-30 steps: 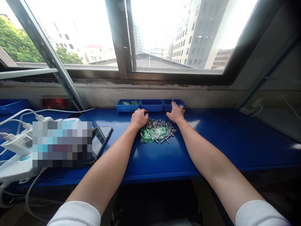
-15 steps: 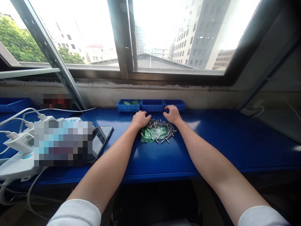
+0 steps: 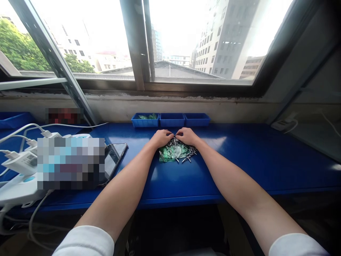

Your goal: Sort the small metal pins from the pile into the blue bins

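Note:
A heap of small shiny metal pins [image 3: 190, 154] lies on the blue tabletop, partly over green plastic packets [image 3: 167, 155]. At the heap's upper left edge, my left hand [image 3: 161, 138] has its fingers curled inward. My right hand [image 3: 188, 136] comes over the heap from the other side, thumb and fingers bent together. The fingertips of both hands nearly meet above the pins. Whatever sits between them is too small to make out, and the hands cover part of the heap.
Three joined blue bins line the wall: the left bin [image 3: 145, 122] holds green packets, beside the middle bin [image 3: 172, 123] and right bin [image 3: 197, 123]. A phone [image 3: 115, 159] lies left of my forearm, near a white power strip [image 3: 22, 190] with plugs and cables.
My right hand has come down and left from near the right bin to the heap. My left hand has shifted slightly right, so the two hands are now close together.

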Motion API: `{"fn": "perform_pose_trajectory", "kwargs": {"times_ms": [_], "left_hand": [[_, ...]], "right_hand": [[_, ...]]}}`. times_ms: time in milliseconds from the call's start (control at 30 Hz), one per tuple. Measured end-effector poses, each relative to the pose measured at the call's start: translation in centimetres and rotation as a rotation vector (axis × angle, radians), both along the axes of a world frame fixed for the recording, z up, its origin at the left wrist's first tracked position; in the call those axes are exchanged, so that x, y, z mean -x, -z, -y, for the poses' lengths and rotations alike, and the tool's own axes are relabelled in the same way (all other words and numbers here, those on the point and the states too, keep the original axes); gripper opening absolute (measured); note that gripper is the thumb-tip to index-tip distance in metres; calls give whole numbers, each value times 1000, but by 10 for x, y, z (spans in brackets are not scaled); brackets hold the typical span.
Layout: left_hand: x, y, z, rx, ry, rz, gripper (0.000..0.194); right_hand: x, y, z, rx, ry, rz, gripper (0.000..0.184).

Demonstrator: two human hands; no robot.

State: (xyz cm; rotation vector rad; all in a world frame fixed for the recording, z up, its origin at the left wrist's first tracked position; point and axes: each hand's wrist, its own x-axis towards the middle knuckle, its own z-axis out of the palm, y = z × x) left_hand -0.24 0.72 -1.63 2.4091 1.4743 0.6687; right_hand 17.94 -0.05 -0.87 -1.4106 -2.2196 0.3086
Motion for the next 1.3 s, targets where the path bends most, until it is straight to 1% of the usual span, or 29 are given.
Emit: {"fn": "perform_pose_trajectory", "kwargs": {"times_ms": [133,267,467,800,967,1033,1100,1200,1300], "left_hand": [[1,2,-1,-25,9,35,36],[1,0,0,-31,14,45,36],[0,-3,4,-8,12,47,35],[-2,-4,5,-25,13,31,36],[-1,-4,3,-25,3,42,39],[-2,-6,5,-61,-2,83,40],[-3,-9,7,-118,22,148,41],[-5,-13,11,-153,77,233,34],[-5,-16,12,-161,77,260,26]], "right_hand": [[0,-3,4,7,-22,-38,15],[0,-3,3,15,-29,-40,14],[1,-2,1,36,10,-10,15],[1,0,-1,42,12,54,18],[0,-6,3,28,43,-36,19],[-1,-9,4,23,52,-84,19],[-1,-11,5,30,41,-133,20],[-1,-15,5,69,-7,-212,20],[0,-19,7,165,-62,-303,20]]}}
